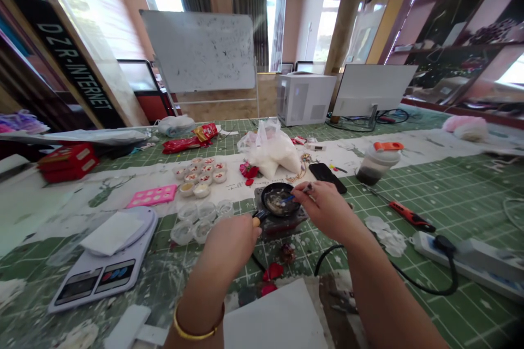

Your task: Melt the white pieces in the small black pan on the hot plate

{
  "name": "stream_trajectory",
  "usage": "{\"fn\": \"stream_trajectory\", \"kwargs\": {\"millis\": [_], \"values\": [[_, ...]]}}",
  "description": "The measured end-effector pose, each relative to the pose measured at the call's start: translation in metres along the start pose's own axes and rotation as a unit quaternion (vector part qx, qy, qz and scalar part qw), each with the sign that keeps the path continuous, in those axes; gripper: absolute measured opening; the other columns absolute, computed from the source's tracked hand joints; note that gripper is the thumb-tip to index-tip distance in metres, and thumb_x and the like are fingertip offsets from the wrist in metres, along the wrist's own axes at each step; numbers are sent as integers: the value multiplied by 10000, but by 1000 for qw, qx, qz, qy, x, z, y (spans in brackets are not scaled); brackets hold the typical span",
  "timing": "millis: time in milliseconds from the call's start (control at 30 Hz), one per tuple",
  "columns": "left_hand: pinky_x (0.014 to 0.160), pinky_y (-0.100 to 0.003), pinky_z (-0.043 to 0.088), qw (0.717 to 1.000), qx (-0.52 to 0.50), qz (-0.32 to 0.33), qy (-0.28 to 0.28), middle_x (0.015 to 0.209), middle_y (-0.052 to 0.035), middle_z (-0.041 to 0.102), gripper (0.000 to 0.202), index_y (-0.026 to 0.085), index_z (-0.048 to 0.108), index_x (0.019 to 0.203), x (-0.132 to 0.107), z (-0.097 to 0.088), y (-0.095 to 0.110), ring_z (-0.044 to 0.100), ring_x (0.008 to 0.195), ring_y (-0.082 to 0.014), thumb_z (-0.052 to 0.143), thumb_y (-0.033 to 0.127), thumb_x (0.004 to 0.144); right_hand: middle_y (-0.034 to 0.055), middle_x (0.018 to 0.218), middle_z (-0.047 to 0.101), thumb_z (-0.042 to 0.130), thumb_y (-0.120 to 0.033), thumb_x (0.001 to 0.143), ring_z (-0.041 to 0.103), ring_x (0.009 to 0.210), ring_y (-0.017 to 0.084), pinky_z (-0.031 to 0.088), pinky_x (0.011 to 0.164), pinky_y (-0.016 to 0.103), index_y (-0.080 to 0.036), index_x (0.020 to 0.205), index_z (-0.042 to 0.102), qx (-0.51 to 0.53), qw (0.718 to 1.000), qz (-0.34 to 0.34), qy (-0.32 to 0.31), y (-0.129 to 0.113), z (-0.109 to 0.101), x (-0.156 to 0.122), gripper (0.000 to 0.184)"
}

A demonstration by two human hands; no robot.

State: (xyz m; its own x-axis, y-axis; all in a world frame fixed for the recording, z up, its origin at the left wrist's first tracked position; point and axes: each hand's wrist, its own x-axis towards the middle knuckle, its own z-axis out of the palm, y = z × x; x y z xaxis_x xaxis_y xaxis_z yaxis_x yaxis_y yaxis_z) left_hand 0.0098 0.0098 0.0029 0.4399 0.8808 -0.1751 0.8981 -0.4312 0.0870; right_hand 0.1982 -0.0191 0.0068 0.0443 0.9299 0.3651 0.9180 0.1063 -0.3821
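Observation:
My left hand is closed round the handle of a small black frying pan, which rests on a dark hot plate. Pale wax-like bits lie in the pan. Over its right side, my right hand pinches a thin blue stick whose tip dips into the pan. Several clear plastic cups stand just left of the pan. Behind them sit filled cups with red and pale contents. Past the pan is a plastic bag of white granules, beside a red flower.
At left lie a kitchen scale with white paper and a pink mould. To the right are a black phone, a shaker bottle, a red-handled tool and a power strip. A black cable runs near my right arm.

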Motion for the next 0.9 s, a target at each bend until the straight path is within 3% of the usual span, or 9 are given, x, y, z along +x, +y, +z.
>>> {"fn": "stream_trajectory", "kwargs": {"millis": [100, 233, 433, 567, 733, 900], "values": [[551, -265, 361, 1000, -6, 0, 0, 741, -61, 613, 316, 178, 543, 782, -1, -1, -1, 577, 698, -194, 326, 406, 805, 10, 837, 636, 370, -293, 832, 538, 838, 141, 283, 819, 286, -228, 878, 588, 17, 1000, -20, -4, 1, 4, 2, 233], [553, -266, 356, 1000, -10, 2, -1, 739, -55, 613, 309, 176, 538, 771, 0, -1, -1, 577, 695, -193, 338, 409, 803, 50, 773, 637, 363, -304, 830, 548, 794, 172, 290, 794, 318, -192, 847, 598, -58, 997, 46, 29, 4, 2, 3, 261], [541, -264, 343, 1000, -8, -5, -2, 736, -54, 613, 316, 174, 544, 781, 0, -2, -1, 580, 707, -197, 336, 412, 801, 29, 809, 631, 344, -301, 839, 542, 810, 149, 296, 801, 287, -205, 872, 587, 1, 1000, -17, -13, -1, -1, -1, 263], [538, -267, 341, 1000, -11, -1, -2, 744, -52, 617, 298, 179, 543, 772, 0, -2, -1, 577, 701, -198, 344, 399, 798, 48, 751, 631, 364, -303, 828, 550, 769, 170, 303, 772, 306, -180, 833, 595, -59, 997, 46, 25, 3, -2, 0, 262], [550, -269, 346, 1000, -7, -4, -3, 757, -59, 619, 304, 169, 544, 790, 0, -2, 0, 581, 705, -197, 345, 399, 798, 10, 784, 629, 351, -318, 836, 544, 780, 140, 318, 747, 263, -224, 860, 584, -5, 999, -30, -24, 4, -4, -1, 252], [555, -266, 353, 1000, -11, -2, -10, 764, -63, 617, 316, 169, 545, 788, -1, -2, 0, 576, 719, -197, 331, 402, 803, 52, 741, 630, 355, -317, 828, 552, 762, 178, 314, 746, 297, -183, 823, 601, -65, 996, 61, 14, 9, -7, 0, 279]]}}
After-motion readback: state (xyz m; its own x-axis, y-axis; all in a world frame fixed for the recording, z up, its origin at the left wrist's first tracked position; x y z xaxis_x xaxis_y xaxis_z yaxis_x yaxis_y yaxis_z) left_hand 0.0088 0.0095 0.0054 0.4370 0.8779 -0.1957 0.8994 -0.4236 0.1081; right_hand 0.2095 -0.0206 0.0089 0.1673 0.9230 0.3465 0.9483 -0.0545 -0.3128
